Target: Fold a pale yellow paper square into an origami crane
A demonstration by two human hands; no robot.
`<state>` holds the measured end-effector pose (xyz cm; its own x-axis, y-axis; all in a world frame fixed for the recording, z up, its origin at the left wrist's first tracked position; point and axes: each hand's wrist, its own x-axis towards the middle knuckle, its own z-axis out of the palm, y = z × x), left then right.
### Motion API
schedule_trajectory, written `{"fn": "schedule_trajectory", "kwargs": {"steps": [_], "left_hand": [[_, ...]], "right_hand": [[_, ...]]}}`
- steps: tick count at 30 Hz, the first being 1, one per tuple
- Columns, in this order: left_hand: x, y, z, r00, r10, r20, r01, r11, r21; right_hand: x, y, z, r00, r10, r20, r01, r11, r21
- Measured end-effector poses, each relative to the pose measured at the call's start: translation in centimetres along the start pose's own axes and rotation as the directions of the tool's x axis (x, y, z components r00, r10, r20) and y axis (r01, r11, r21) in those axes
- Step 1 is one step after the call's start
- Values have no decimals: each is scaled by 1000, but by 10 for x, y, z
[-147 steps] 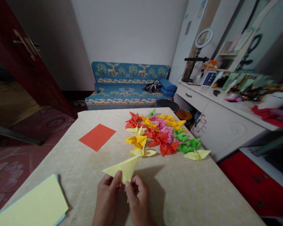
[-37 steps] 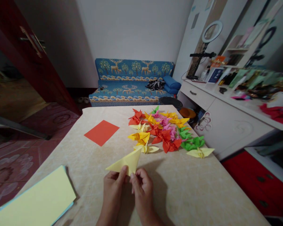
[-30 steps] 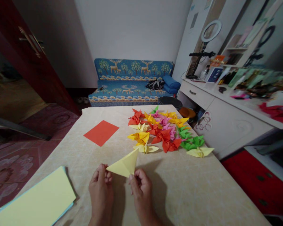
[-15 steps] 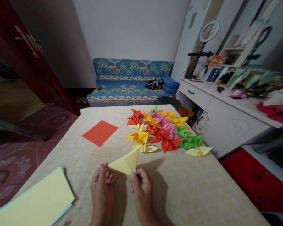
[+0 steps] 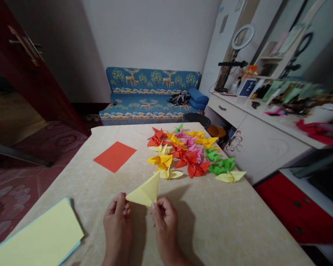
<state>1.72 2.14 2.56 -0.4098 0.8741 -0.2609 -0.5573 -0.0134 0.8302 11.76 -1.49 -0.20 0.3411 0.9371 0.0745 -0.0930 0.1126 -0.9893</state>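
Near the middle of the surface's (image 5: 224, 221) near edge, a folded yellow paper triangle (image 5: 145, 192) is held just above it. The left hand (image 5: 118, 221) pinches its left corner, fingers pressed together; the right hand (image 5: 163, 220) pinches its lower point. Both wrists are cut off by the frame, as is the pale yellow stack (image 5: 36, 240) at the near left corner. Packaging on the white cabinet (image 5: 266, 147) is too blurred to read.
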Motion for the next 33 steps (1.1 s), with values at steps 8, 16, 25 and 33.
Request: {"fn": "schedule_trajectory", "kwargs": {"steps": [8,16,25,33], "left_hand": [[-16,-8,15,947,-102,305,42,980,197],[-19,-7,12,933,-201,298,110,949,295],[-24,-1,15,958,-210,195,124,917,380],[-11,6,6,997,-75,11,67,942,328]], "right_hand": [[3,-1,-1,1000,-4,-30,4,1000,1],[1,-4,3,997,52,51,-52,999,0],[1,-1,0,999,-10,34,15,989,-150],[-2,-8,1,996,-6,92,20,988,-152]]}}
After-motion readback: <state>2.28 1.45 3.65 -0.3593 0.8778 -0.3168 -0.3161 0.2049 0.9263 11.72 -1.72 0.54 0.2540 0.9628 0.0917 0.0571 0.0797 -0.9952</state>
